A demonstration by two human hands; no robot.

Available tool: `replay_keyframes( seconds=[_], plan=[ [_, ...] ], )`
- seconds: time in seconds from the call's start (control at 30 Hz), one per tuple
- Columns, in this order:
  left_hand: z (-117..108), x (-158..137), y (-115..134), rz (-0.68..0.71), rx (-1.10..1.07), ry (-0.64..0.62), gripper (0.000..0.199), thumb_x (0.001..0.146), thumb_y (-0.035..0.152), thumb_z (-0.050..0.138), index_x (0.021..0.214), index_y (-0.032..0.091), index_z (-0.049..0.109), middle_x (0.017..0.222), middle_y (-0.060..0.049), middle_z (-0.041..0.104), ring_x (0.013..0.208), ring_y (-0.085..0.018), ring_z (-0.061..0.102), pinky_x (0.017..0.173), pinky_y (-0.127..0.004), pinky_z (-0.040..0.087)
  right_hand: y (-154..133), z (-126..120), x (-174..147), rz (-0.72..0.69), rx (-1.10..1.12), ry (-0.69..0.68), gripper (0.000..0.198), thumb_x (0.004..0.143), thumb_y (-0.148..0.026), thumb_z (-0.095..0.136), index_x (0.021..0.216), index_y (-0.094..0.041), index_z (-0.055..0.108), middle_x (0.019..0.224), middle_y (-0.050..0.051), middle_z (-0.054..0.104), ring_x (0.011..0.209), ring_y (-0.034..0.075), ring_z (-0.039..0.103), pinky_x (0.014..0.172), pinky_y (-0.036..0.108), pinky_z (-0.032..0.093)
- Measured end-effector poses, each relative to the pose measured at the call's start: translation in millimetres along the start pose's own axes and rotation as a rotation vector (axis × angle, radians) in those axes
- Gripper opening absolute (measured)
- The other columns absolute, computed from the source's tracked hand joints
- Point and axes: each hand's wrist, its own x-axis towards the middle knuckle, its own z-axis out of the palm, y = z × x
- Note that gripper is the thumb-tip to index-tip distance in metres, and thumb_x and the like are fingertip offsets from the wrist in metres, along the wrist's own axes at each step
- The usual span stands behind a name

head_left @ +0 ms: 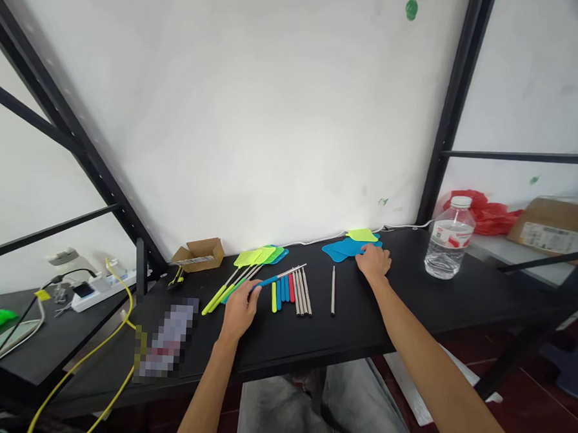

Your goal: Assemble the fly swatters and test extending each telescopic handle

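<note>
My left hand (240, 307) is closed round the blue handle (267, 282) of a fly swatter rod, whose bare metal shaft points up to the right. At the pile of blue fly swatter heads (345, 247), my right hand (374, 261) has its fingertips pinched on the edge of one head. A yellow-green head (362, 234) lies behind them. Between my hands are several coloured handles (282, 292) in a row, with grey metal rods (301, 295) beside them. One rod (333, 291) lies apart. Whole fly swatters (247, 269) with yellow, green and blue heads rest left of my left hand.
A small open cardboard box (200, 255) stands at the back left of the black table (282, 352). To the right stands a water bottle (450, 238). A blurred-out item (169, 339) lies at the front left, near yellow cables (128, 311) and a power strip (103, 291).
</note>
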Motion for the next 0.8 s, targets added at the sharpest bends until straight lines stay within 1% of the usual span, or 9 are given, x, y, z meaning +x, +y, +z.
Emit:
replay_keyframes(
  seconds=[0.13, 0.23, 0.33, 0.43, 0.53, 0.6, 0.67, 0.73, 0.8],
  plan=[
    [0, 0, 0, 0.002, -0.008, 0.002, 0.032, 0.096, 0.037, 0.04, 0.111, 0.021, 0.064, 0.097, -0.007, 0.068, 0.09, -0.023, 0.064, 0.075, -0.032, 0.048, -3, 3, -1, -0.005, -0.04, 0.097, 0.038, 0.085, -0.036, 0.053, 0.114, -0.013, 0.064, 0.116, 0.019, 0.057, 0.109, 0.037, 0.047, 0.086, 0.046, 0.038],
    [0, 0, 0, 0.007, -0.012, -0.001, 0.031, 0.096, 0.036, 0.04, 0.111, 0.022, 0.063, 0.098, -0.006, 0.068, 0.09, -0.023, 0.064, 0.074, -0.032, 0.048, -3, 8, 0, -0.03, -0.092, 0.072, 0.046, 0.085, -0.048, 0.054, 0.107, -0.009, 0.066, 0.115, 0.022, 0.056, 0.11, 0.039, 0.046, 0.087, 0.048, 0.037],
    [0, 0, 0, 0.007, -0.015, 0.0, 0.031, 0.096, 0.035, 0.04, 0.111, 0.022, 0.063, 0.1, -0.006, 0.067, 0.09, -0.023, 0.063, 0.073, -0.031, 0.048, -1, 12, 2, -0.039, -0.097, 0.043, 0.042, 0.081, -0.047, 0.06, 0.1, -0.01, 0.068, 0.114, 0.022, 0.057, 0.111, 0.04, 0.045, 0.089, 0.049, 0.036],
    [0, 0, 0, 0.007, -0.018, 0.001, 0.031, 0.096, 0.035, 0.04, 0.112, 0.021, 0.063, 0.099, -0.007, 0.067, 0.09, -0.023, 0.063, 0.073, -0.031, 0.048, 1, 11, 5, -0.016, 0.02, 0.069, 0.033, 0.078, -0.04, 0.064, 0.094, -0.011, 0.069, 0.114, 0.023, 0.056, 0.114, 0.041, 0.044, 0.091, 0.052, 0.035],
    [0, 0, 0, 0.004, -0.019, 0.003, 0.031, 0.096, 0.035, 0.04, 0.111, 0.021, 0.063, 0.097, -0.007, 0.068, 0.087, -0.023, 0.063, 0.072, -0.031, 0.048, -1, 6, 8, 0.035, 0.408, 0.127, 0.019, 0.072, -0.031, 0.068, 0.082, -0.015, 0.067, 0.111, 0.019, 0.059, 0.117, 0.039, 0.043, 0.096, 0.051, 0.035],
    [0, 0, 0, 0.002, -0.018, 0.007, 0.031, 0.096, 0.035, 0.04, 0.111, 0.021, 0.064, 0.096, -0.006, 0.068, 0.087, -0.022, 0.063, 0.073, -0.031, 0.047, -6, 4, 11, 0.143, 0.857, 0.076, 0.015, 0.067, -0.027, 0.072, 0.073, -0.017, 0.063, 0.097, 0.013, 0.063, 0.112, 0.034, 0.05, 0.093, 0.044, 0.041],
    [0, 0, -1, 0.0, -0.019, 0.009, 0.031, 0.096, 0.035, 0.04, 0.111, 0.021, 0.064, 0.097, -0.006, 0.067, 0.088, -0.022, 0.063, 0.074, -0.031, 0.047, -11, 4, 14, 0.268, 1.214, -0.031, 0.018, 0.065, -0.026, 0.073, 0.07, -0.019, 0.057, 0.079, 0.006, 0.063, 0.096, 0.027, 0.06, 0.079, 0.035, 0.05],
    [0, 0, -1, -0.002, -0.02, 0.012, 0.031, 0.097, 0.036, 0.04, 0.112, 0.022, 0.064, 0.097, -0.006, 0.067, 0.088, -0.023, 0.063, 0.073, -0.031, 0.047, -15, 3, 15, 0.349, 1.376, -0.118, 0.016, 0.07, -0.025, 0.068, 0.071, -0.02, 0.053, 0.067, 0.002, 0.059, 0.077, 0.021, 0.064, 0.063, 0.028, 0.053],
    [0, 0, -1, -0.004, -0.023, 0.014, 0.032, 0.097, 0.036, 0.04, 0.113, 0.022, 0.063, 0.097, -0.006, 0.067, 0.087, -0.023, 0.063, 0.073, -0.031, 0.047, -15, 2, 14, 0.392, 1.469, -0.166, 0.012, 0.076, -0.023, 0.06, 0.073, -0.021, 0.049, 0.067, 0.001, 0.058, 0.068, 0.016, 0.064, 0.054, 0.023, 0.052]
  ],
)
